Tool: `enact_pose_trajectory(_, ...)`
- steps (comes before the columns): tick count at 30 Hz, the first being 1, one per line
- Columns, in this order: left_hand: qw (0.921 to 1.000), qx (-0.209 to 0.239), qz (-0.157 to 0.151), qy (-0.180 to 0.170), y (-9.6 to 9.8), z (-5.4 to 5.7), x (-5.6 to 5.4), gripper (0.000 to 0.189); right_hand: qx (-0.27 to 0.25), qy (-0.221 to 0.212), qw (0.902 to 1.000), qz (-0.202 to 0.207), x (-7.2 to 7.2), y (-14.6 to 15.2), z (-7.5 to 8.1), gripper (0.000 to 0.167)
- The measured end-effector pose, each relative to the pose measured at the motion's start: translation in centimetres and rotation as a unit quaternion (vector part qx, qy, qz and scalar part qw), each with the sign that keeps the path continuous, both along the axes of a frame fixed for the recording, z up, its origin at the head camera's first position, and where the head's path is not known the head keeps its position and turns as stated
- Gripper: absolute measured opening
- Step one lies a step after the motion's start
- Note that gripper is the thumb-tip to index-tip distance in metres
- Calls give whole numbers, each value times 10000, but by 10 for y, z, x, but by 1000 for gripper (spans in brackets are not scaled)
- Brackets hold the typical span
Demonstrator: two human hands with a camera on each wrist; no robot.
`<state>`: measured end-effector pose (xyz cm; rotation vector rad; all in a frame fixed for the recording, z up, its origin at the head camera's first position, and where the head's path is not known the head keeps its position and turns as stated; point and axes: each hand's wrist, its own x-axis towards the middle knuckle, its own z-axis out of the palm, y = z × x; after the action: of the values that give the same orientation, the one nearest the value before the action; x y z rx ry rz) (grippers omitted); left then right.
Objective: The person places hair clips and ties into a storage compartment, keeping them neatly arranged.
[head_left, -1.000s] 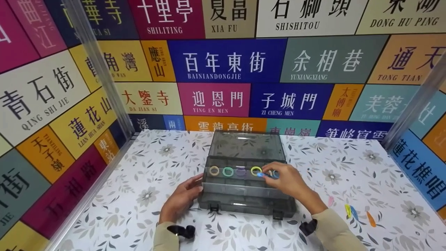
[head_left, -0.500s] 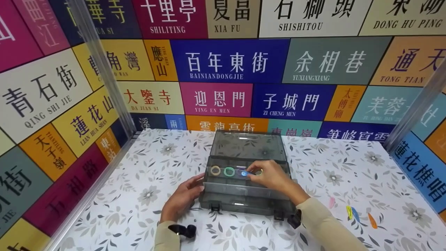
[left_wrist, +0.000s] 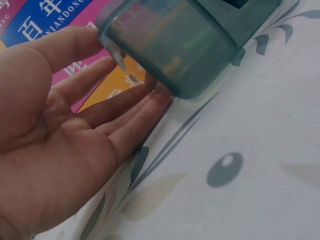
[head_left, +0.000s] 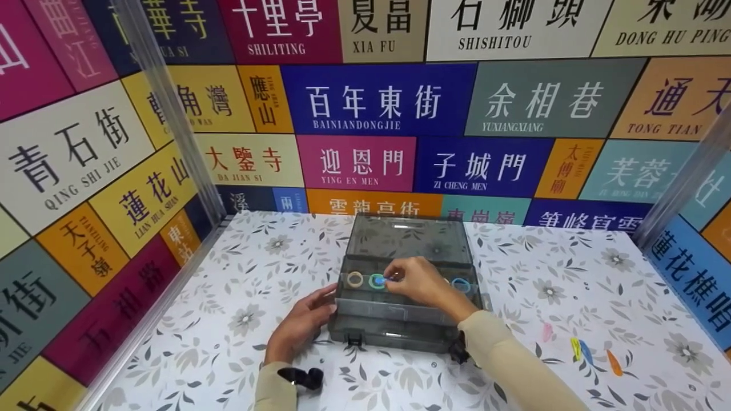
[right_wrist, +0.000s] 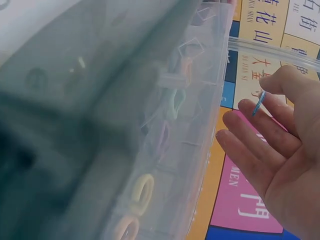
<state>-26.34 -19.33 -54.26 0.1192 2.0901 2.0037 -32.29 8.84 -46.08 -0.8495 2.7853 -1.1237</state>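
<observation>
The right hand [head_left: 420,279] pinches a small blue piece [head_left: 378,281] over the open box [head_left: 394,339] toward the counter's [head_left: 200,342] back edge, apparently sorting; the left hand's [head_left: 302,325] fingers, apart, touch the box. Next likely calls for choosing a compartment and releasing.

Left forearm [head_left: 277,388], beige-sleeved, points forward; left grip [head_left: 302,325] relaxed, fingers extended, thumb set apart. Right forearm [head_left: 508,359], likewise sleeved, angles forward and leftward. Right grip [head_left: 420,279] pinched between thumb and forefinger, the other three fingers loosely extended, palm visible at right wrist view.
</observation>
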Motion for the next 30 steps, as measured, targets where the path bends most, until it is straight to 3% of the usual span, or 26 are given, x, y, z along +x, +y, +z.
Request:
enact_pose_trajectory(13,9999,84,-12,54,1,0,0,60,-248,-157,9994,178,-8,-27,-7,9)
enact_pose_trajectory(24,9999,41,-148,76,-1,-2,-3,60,-502,-886,9948,62,-14,-47,-15,11)
enact_pose_trajectory(30,9999,-9,-126,11,-2,-1,-2,60,-562,-834,9949,33,-16,-57,-19,13)
